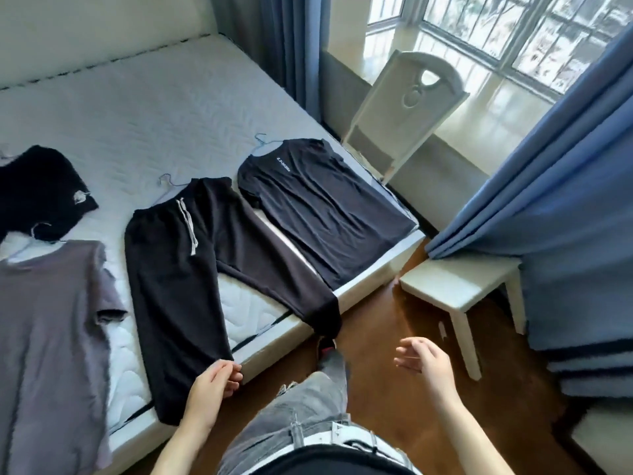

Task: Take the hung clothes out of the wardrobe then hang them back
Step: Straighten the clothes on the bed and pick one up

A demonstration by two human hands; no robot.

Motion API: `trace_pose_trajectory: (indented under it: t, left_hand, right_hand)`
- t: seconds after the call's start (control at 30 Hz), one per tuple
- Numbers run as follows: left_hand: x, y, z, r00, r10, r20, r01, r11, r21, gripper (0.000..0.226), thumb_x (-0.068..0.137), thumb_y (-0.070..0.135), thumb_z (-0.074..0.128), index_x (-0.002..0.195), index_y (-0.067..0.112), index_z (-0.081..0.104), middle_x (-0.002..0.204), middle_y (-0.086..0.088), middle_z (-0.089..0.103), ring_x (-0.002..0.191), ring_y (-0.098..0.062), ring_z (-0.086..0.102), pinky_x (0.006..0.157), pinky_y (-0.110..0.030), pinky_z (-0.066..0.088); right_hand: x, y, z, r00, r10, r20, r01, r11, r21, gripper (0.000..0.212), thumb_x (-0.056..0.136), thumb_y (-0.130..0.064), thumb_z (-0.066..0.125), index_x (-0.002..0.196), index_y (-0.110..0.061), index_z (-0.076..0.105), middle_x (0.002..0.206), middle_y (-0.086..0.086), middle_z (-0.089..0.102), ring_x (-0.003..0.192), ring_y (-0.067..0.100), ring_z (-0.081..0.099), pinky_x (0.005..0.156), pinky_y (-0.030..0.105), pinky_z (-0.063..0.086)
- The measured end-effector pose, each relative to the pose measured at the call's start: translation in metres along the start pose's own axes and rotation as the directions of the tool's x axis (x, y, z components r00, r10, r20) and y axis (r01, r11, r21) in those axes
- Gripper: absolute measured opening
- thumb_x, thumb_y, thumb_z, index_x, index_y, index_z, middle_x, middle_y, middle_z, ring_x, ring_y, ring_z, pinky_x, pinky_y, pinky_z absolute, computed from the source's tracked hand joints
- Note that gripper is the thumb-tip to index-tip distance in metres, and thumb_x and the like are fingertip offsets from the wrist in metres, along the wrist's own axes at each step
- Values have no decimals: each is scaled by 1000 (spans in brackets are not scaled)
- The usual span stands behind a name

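Observation:
Several garments lie flat on the bare mattress point(144, 108), each on a thin wire hanger. Black trousers point(178, 269) with a pale drawstring lie in the middle, one leg hanging over the bed's foot edge. A black T-shirt point(318, 207) lies to their right, a grey T-shirt point(44, 337) to their left, and another black top point(41, 190) at the far left. My left hand point(214, 378) has its fingers curled at the edge of the near trouser leg, pinching the cloth. My right hand point(423, 359) hovers over the floor with fingers spread, holding nothing.
A white chair point(407, 108) stands by the bed's far corner under the window. A low white stool point(459, 286) sits on the wooden floor to my right, partly under blue curtains point(555, 200). My leg and foot stand by the bed frame.

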State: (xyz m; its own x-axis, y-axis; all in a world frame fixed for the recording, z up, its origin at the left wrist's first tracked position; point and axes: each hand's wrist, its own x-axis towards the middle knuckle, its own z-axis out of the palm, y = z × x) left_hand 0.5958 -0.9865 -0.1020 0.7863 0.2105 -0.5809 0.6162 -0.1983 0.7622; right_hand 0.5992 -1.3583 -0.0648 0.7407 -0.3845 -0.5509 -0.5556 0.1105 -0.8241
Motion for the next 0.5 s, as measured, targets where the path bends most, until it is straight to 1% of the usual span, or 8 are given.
trace_pose_trajectory:
  t: [0.1, 0.2, 0.3, 0.4, 0.5]
  left_hand:
    - [56, 44, 30, 1000, -5, -20, 4, 998, -65, 28, 99, 12, 45, 85, 5, 69, 82, -13, 67, 76, -25, 59, 71, -34, 47]
    - [111, 102, 56, 1000, 6, -8, -7, 994, -105, 27, 99, 9, 44, 83, 8, 66, 80, -11, 62, 72, -23, 55, 65, -28, 45]
    - [158, 156, 75, 999, 42, 0, -41, 994, -98, 26, 97, 10, 44, 85, 10, 67, 79, -9, 65, 73, -22, 57, 68, -29, 46]
    - [197, 205, 91, 999, 36, -10, -37, 992, -120, 25, 97, 12, 45, 88, 9, 68, 82, -9, 66, 73, -19, 58, 70, -27, 47]
    - [226, 235, 104, 1000, 16, -10, -17, 991, -130, 24, 96, 15, 47, 87, 13, 69, 81, -6, 67, 75, -18, 59, 71, -27, 47]
  right_hand:
    - [66, -37, 13, 1000, 3, 19, -2, 1000, -28, 28, 98, -5, 41, 85, -2, 65, 79, 19, 65, 68, 33, 64, 59, 30, 54]
    - [122, -80, 25, 999, 4, 33, -3, 999, -50, 26, 97, -6, 41, 87, -2, 65, 81, 21, 65, 71, 33, 64, 59, 28, 53]
    - [173, -123, 38, 997, 45, 63, -42, 998, -54, 23, 96, -7, 44, 86, -4, 65, 79, 18, 64, 63, 26, 64, 56, 26, 52]
    - [222, -164, 52, 992, 83, 94, -74, 993, -94, 23, 96, -8, 44, 84, -6, 64, 77, 15, 64, 53, 16, 64, 56, 27, 51]
    - [260, -193, 66, 983, 117, 143, -101, 988, -113, 22, 96, -5, 44, 84, -3, 63, 74, 13, 63, 48, 13, 63, 54, 23, 52]
